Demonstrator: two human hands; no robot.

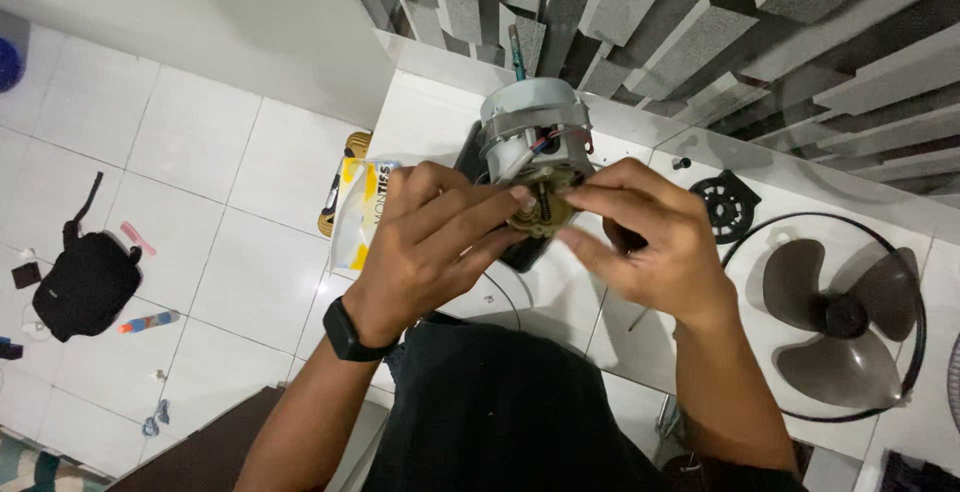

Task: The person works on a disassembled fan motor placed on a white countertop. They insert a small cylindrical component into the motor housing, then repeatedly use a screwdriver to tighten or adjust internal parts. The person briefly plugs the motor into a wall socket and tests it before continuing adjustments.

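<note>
Fan blade (pixel 838 317) inside wire guard (pixel 905 252), right of right hand (pixel 650 242). Black bag (pixel 88 282) on floor, far left of left hand (pixel 440 242). Fan motor (pixel 533 137), pinched at its greasy gear end between both hands' curled fingertips, held above white counter (pixel 430 122).

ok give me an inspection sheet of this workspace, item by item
surface: white tiled floor, mostly bare.
job's things: grey fan motor, shaft pointing away, held up in both hands; brass-coloured gear part at its near end.
clutter: fan blade lying in a wire guard, round black grille part, yellow-and-white packet, black bag.
grippers: left hand and right hand pinch the gear part; black wristband on the left.
cables: red and blue wires on the motor.
surroundings: grey ribbed wall panels.
</note>
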